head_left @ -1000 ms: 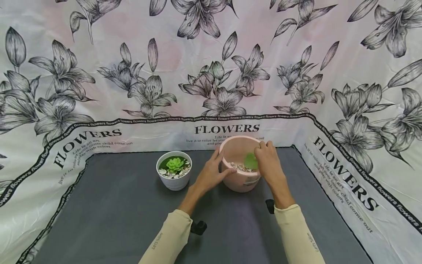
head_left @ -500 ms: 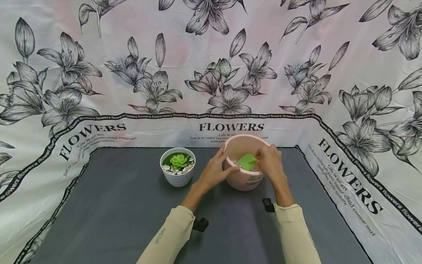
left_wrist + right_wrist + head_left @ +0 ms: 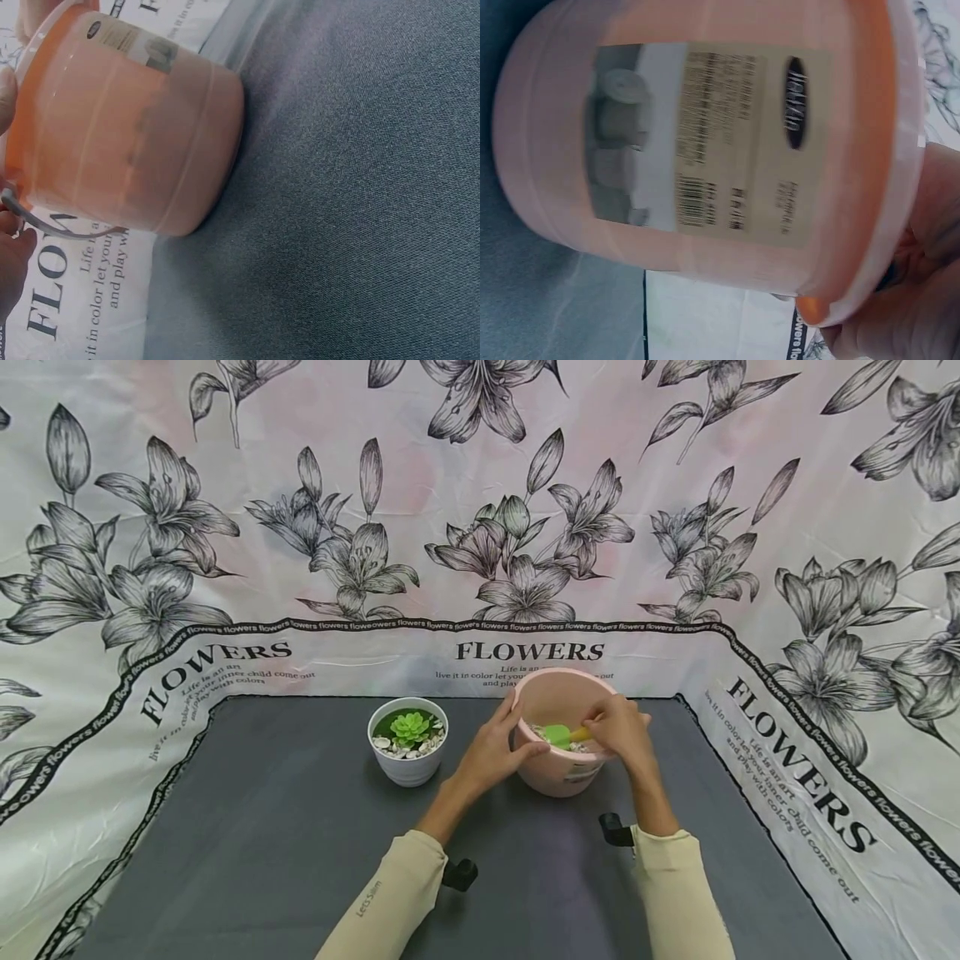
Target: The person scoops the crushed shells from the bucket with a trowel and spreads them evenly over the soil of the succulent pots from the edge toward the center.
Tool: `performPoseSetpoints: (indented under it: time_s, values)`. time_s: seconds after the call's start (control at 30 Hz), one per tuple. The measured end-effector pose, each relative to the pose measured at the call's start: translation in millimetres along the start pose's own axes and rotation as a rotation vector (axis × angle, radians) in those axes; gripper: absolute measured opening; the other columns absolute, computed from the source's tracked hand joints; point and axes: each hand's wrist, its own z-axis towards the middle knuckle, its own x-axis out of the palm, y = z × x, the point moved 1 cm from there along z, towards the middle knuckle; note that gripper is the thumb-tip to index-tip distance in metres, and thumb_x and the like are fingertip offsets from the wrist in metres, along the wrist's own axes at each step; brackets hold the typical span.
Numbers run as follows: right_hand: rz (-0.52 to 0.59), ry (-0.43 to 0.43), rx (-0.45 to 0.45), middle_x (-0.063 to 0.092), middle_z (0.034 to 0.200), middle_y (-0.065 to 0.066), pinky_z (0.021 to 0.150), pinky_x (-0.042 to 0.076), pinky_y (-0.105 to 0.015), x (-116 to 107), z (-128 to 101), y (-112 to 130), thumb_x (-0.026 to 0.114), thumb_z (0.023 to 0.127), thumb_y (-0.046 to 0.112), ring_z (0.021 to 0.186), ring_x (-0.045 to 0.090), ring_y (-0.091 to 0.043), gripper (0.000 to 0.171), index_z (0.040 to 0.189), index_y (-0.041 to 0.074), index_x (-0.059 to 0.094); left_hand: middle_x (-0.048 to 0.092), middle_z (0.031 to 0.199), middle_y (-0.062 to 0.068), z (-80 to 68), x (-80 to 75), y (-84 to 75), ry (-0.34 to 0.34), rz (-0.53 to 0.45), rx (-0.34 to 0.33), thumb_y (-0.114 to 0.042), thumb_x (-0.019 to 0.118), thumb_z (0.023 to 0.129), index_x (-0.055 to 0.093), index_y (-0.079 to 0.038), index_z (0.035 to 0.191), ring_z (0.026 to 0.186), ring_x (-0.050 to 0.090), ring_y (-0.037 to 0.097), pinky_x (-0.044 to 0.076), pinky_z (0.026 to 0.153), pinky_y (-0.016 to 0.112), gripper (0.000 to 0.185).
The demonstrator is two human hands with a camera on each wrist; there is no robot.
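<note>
A pink plastic bucket stands upright on the dark cloth in the head view, some pebbles at its bottom. My left hand grips the bucket's rim on the left, its thumb over the front edge. Inside the bucket, my right hand holds the yellow handle of a small garden trowel, its green blade angled left among the pebbles. The bucket's wall hides the trowel in both wrist views. A printed label fills much of the right wrist view, and the grey bail hangs by the left fingers.
Left of the bucket stands a white pot with a green succulent and white stones. Dark grey cloth covers the table. A flower-printed sheet hangs behind and runs along both sides.
The trowel's green blade has swung left and lower inside the bucket, and its yellow handle has come into sight. My left hand keeps its hold on the rim; the head view has shifted slightly.
</note>
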Motion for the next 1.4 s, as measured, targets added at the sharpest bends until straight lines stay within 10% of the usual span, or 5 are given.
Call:
performPoseSetpoints:
  time_s: [0.2, 0.5, 0.8, 1.13, 1.4]
  values:
    - [0.084, 0.036, 0.064, 0.079, 0.102, -0.026, 0.092, 0.046, -0.060, -10, 0, 1, 0.074, 0.093, 0.008, 0.093, 0.071, -0.042, 0.015, 0.095, -0.005, 0.080, 0.016, 0.177, 0.011, -0.3, -0.9, 1.4, 0.003, -0.003, -0.006, -0.049, 0.073, 0.096, 0.032, -0.009, 0.164, 0.156, 0.036, 0.041, 0.043, 0.121, 0.056, 0.089]
    - [0.137, 0.001, 0.069, 0.077, 0.104, -0.031, 0.064, 0.049, -0.020, -24, -1, -1, 0.070, 0.094, 0.005, 0.089, 0.073, -0.036, 0.019, 0.102, -0.011, 0.079, 0.016, 0.177, 0.010, -1.4, -1.4, 3.2, 0.006, 0.002, -0.006, -0.050, 0.073, 0.096, 0.031, -0.010, 0.165, 0.156, 0.035, 0.041, 0.042, 0.122, 0.056, 0.090]
    - [0.240, -0.016, 0.155, 0.075, 0.111, -0.033, 0.062, 0.049, -0.019, -43, -5, -1, 0.067, 0.097, 0.010, 0.074, 0.063, -0.010, 0.027, 0.111, -0.011, 0.077, 0.014, 0.177, 0.006, -1.6, -2.7, 4.1, 0.003, -0.004, -0.039, -0.051, 0.074, 0.095, 0.029, -0.014, 0.166, 0.157, 0.033, 0.041, 0.041, 0.122, 0.058, 0.092]
    - [0.229, -0.087, 0.156, 0.076, 0.108, -0.032, 0.069, 0.048, -0.021, -55, -14, -1, 0.069, 0.097, 0.009, 0.090, 0.071, -0.029, 0.025, 0.109, -0.011, 0.078, 0.012, 0.178, 0.007, -3.0, -0.6, 3.4, 0.012, -0.048, -0.036, -0.049, 0.073, 0.096, 0.024, -0.015, 0.167, 0.158, 0.030, 0.039, 0.040, 0.122, 0.058, 0.092]
    - [0.238, -0.112, 0.178, 0.078, 0.103, -0.027, 0.067, 0.047, -0.022, -66, -21, 7, 0.072, 0.095, 0.010, 0.077, 0.061, -0.014, 0.025, 0.110, -0.009, 0.078, 0.010, 0.178, 0.003, -1.6, -2.4, 3.5, 0.040, -0.060, -0.057, -0.053, 0.072, 0.096, 0.024, -0.017, 0.167, 0.159, 0.028, 0.040, 0.039, 0.123, 0.059, 0.093]
